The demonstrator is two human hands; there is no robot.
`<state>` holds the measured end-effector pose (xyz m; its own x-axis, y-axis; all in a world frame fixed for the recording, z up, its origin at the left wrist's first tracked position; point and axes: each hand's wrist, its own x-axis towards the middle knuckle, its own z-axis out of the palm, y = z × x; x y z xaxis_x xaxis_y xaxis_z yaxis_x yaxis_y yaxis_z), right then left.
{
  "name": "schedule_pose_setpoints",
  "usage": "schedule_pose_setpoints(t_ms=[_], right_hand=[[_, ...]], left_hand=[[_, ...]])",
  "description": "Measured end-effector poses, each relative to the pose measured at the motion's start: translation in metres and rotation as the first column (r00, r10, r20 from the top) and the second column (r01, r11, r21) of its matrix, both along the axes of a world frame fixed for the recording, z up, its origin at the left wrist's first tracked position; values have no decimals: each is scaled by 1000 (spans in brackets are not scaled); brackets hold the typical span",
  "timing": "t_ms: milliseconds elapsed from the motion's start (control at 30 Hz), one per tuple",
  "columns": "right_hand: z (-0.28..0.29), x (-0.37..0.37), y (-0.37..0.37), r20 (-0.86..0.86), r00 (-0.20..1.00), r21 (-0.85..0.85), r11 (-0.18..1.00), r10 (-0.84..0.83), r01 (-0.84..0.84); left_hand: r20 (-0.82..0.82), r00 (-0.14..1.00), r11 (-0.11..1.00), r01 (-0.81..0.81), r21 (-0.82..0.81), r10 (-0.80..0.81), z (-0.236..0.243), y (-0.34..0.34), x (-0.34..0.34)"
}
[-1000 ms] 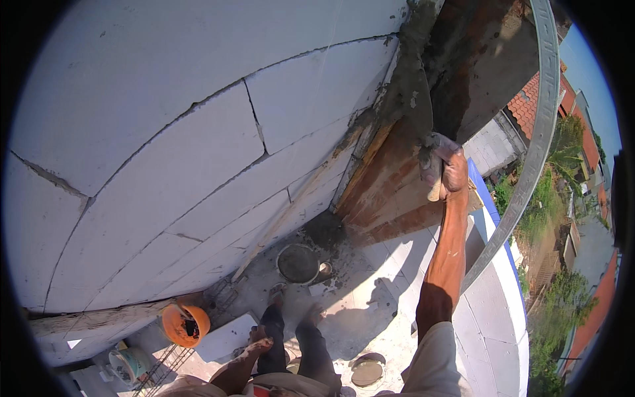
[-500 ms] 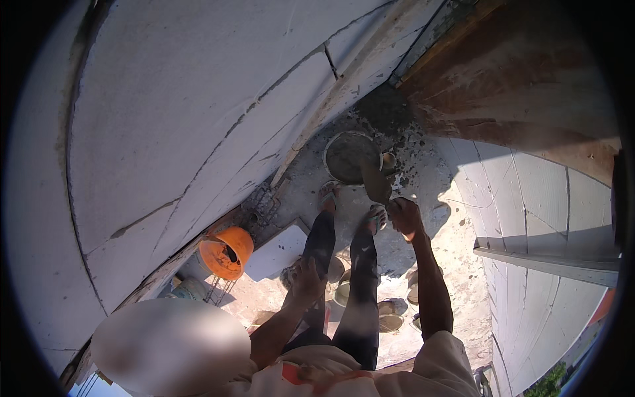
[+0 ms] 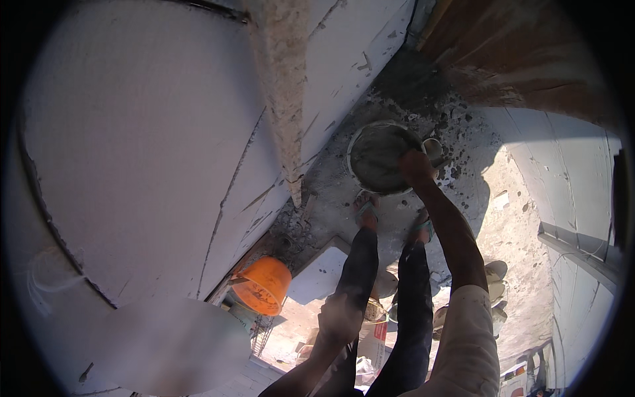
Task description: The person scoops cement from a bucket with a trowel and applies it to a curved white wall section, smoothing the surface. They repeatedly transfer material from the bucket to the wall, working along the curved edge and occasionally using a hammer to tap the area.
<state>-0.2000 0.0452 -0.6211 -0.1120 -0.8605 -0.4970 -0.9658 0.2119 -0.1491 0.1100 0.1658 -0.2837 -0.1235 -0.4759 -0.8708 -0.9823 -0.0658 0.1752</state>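
A round tub (image 3: 352, 173) of wet grey mortar (image 3: 383, 151) stands on the floor just beyond my feet. My right hand (image 3: 417, 167) is closed at the tub's right side, low over the mortar. It grips a trowel, whose blade is hidden beneath the hand or in the mortar. A small round cup (image 3: 432, 148) stands against the tub's right rim. My left hand (image 3: 340, 319) lies on my left leg near the knee, somewhat blurred, with no object visible in it.
A pale block wall (image 3: 165, 165) with a rough mortar-covered strip (image 3: 284, 92) rises close on the left. An orange bucket (image 3: 268, 286) lies tipped near its base, beside a white board (image 3: 319, 274). Brown boarding (image 3: 529, 59) closes off the far right. Several containers stand behind my legs.
My right hand has moved forward from near my right foot to the tub, taking the trowel down to the mortar. My left hand stays on my leg. The view has shifted.
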Motion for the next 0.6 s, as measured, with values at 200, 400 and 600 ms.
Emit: schedule_pose_setpoints(t_ms=[200,400,600], right_hand=[[18,-6,-3,171,983,4,998,65,-66],[-13,13,8,251,962,12,994,-113,113],[-7,-11,31,342,933,7,993,108,-118]], left_hand=[[34,999,991,11,-131,-6,-12,15,19],[47,998,985,44,-165,-37,-17,24,20],[58,996,985,72,-160,-63,-15,24,13]])
